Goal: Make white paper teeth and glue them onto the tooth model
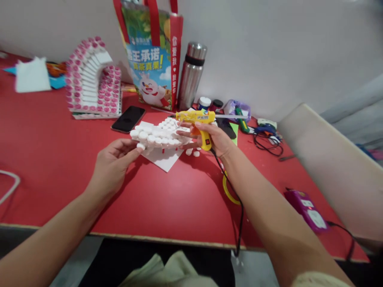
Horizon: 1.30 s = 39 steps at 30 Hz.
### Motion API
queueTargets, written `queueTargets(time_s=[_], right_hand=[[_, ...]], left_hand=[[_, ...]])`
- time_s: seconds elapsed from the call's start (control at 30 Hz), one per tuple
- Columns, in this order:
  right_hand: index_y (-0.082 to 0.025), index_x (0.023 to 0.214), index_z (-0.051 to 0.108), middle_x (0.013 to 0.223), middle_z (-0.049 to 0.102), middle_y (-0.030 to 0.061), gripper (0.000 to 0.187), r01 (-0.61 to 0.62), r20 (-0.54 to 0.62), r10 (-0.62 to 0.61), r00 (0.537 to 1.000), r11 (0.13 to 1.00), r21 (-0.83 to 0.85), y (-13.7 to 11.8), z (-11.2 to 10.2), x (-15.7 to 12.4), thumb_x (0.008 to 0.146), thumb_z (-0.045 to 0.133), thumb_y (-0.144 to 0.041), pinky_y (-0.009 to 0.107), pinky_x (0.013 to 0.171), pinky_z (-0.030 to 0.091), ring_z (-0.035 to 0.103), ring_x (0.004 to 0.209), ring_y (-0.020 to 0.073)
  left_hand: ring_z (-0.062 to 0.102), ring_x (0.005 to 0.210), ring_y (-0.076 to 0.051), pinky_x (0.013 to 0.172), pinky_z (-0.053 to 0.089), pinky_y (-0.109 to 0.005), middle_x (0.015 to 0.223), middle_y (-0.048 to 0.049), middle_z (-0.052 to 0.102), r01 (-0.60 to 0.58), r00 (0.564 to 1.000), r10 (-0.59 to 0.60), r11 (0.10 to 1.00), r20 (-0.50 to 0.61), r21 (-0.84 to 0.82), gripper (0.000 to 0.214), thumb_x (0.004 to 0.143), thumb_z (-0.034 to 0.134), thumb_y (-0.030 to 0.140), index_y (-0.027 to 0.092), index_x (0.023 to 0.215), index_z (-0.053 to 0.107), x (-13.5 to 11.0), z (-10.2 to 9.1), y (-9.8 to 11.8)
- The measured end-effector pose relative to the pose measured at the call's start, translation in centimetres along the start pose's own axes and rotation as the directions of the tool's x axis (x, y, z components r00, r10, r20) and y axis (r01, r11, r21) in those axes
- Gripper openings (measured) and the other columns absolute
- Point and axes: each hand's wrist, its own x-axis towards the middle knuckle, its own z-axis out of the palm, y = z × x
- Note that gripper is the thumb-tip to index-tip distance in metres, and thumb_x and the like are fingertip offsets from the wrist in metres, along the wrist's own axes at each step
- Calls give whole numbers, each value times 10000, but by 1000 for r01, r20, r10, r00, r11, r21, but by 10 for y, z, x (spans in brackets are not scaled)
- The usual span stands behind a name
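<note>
A yellow hot glue gun (196,116) sits in my right hand (220,137), with a clear glue stick poking out of its back. Some fingers of that hand reach out to the right side of a white craft piece (160,139) covered in small white balls. At the piece's left end, the thumb and fingers of my left hand (112,159) close on its edge, by a white ball (140,147) at the thumb tip. Under the piece lies a white sheet (166,162). A few loose white balls (193,152) rest right of it.
A pink-and-white craft model (83,93), a phone (128,119), a printed bag (152,63) and a steel bottle (191,75) stand or lie behind. Right are a yellow tape ring (229,189), a purple power strip (306,209) and a black cable (241,223) hanging past the table edge.
</note>
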Motion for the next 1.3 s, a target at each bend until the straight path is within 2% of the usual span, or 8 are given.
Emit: queueTargets(time_s=[0.3,0.53,0.7,0.83,0.93,1.0,1.13,1.3], right_hand=[[-180,814,691,1226,745,143,300,31,-90,-30,995,999,12,5,6,-37,793,853,-433,540,797,689,732,1104,338],[-191,810,725,1394,691,105,278,78,-235,-65,970,996,49,4,-12,-60,783,859,-433,558,858,680,697,1207,354],[-203,786,709,1386,703,87,271,105,-289,-77,954,991,80,7,-19,-66,756,864,-424,545,883,678,673,1251,358],[-212,844,720,1321,725,99,295,155,-355,-127,926,987,50,5,-18,-75,722,878,-429,514,884,679,670,1249,365],[-205,842,712,1165,742,81,283,220,-356,-200,913,975,14,2,-15,-90,778,845,-446,497,891,681,719,1138,309],[-194,824,715,1015,727,58,271,224,-307,-207,929,975,18,2,-12,-100,826,813,-446,469,877,687,745,1013,258],[-176,861,752,884,706,44,221,181,-187,-165,968,981,71,10,-6,-111,872,774,-396,382,767,695,738,822,196],[-159,875,744,867,705,65,218,138,-143,-131,981,990,36,19,-4,-110,883,766,-376,298,590,651,713,720,174]], left_hand=[[725,837,-161,719,585,-237,956,-43,765,-12,990,17,999,136,-38,371,694,948,342,196,977,759,16,-7,-7],[730,820,-167,703,596,-239,918,-45,770,34,958,-12,997,285,-72,344,654,975,288,198,901,753,42,25,-4],[733,865,-162,827,597,-271,933,-50,774,-8,934,62,988,351,-154,363,618,992,270,173,882,763,53,38,-8],[734,867,-192,737,589,-280,982,-69,779,-52,950,49,999,308,1,372,680,953,364,194,957,772,49,25,-10],[728,852,-222,723,586,-329,984,-81,779,-183,942,110,961,316,209,338,770,873,424,197,998,769,38,15,-9],[723,865,-227,791,582,-366,986,-89,775,-348,894,208,879,396,325,297,839,802,428,184,1007,780,33,13,-8],[714,922,-234,845,558,-374,1036,-112,759,-697,702,447,593,554,404,248,922,696,364,169,1026,808,34,22,-13],[707,1026,-283,923,554,-419,1074,-148,761,-833,551,544,311,632,458,212,963,614,254,133,1032,774,41,30,-23]])
